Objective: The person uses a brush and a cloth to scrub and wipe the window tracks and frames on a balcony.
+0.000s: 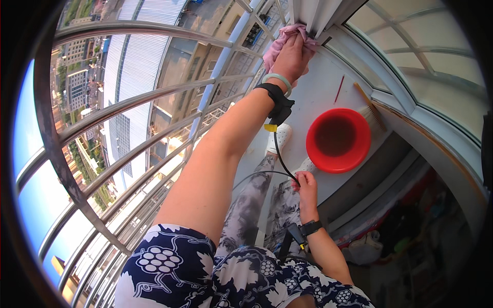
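Observation:
At the top of the view, my left hand [293,57] is on a crumpled pink cloth [275,54] and presses it to the foot of a white window frame [314,17]. Part of the cloth is hidden under the fingers. A black cable [280,154] runs down from the band on my left wrist. Lower down, close to my legs, my right hand [308,190] pinches this cable between thumb and fingers. A red plastic basin [339,165] holding dark water [335,135] stands on the white ledge [294,115], just beyond my right hand.
Metal guard bars [154,92] line the left side, with buildings far below. A thin red stick [339,89] and a brush with a wooden back [366,98] lie by the basin. Glazed window panels [431,57] rise at right. Below them is a dim interior with piled items [366,246].

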Available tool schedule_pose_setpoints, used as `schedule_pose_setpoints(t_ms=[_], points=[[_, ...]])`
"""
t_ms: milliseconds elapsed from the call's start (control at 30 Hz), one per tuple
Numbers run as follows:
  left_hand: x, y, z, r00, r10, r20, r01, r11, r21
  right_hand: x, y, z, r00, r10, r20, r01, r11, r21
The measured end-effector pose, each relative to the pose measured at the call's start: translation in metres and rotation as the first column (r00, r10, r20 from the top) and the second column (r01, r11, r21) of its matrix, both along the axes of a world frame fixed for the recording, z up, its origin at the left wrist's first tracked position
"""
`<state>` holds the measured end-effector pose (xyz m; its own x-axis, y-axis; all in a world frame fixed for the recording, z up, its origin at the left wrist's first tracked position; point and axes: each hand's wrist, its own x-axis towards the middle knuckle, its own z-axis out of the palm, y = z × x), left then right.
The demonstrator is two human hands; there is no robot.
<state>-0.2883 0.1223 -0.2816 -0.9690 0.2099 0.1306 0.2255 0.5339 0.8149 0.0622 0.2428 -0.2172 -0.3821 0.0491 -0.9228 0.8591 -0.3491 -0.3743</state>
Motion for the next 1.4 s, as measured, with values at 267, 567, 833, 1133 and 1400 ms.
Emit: schedule_pose_setpoints(t_ms=[267, 567, 833, 1133, 1400], points=[[0.155, -0.082, 0.018, 0.958, 0.151, 0.245, -0.090, 0.966, -0.244, -0.007, 0.005, 0.013, 0.998, 0.000, -0.062, 0.000, 1.000, -0.005], [0.334, -0.164, 0.053, 0.834, 0.291, 0.469, -0.078, 0.903, -0.422, 0.027, 0.020, 0.006, 0.998, 0.055, -0.027, -0.054, 0.998, 0.012], [0.272, -0.134, 0.040, 0.921, 0.190, 0.340, -0.025, 0.899, -0.436, 0.036, 0.022, -0.001, 0.998, 0.045, 0.035, -0.045, 0.999, -0.003], [0.068, -0.032, 0.006, 0.988, 0.134, -0.071, -0.148, 0.955, -0.256, 0.013, 0.003, -0.003, 0.999, 0.041, 0.000, -0.041, 0.999, -0.005], [0.197, -0.093, 0.013, 0.973, 0.189, 0.135, -0.119, 0.905, -0.409, 0.020, 0.010, -0.005, 1.000, 0.027, -0.017, -0.027, 1.000, -0.002]])
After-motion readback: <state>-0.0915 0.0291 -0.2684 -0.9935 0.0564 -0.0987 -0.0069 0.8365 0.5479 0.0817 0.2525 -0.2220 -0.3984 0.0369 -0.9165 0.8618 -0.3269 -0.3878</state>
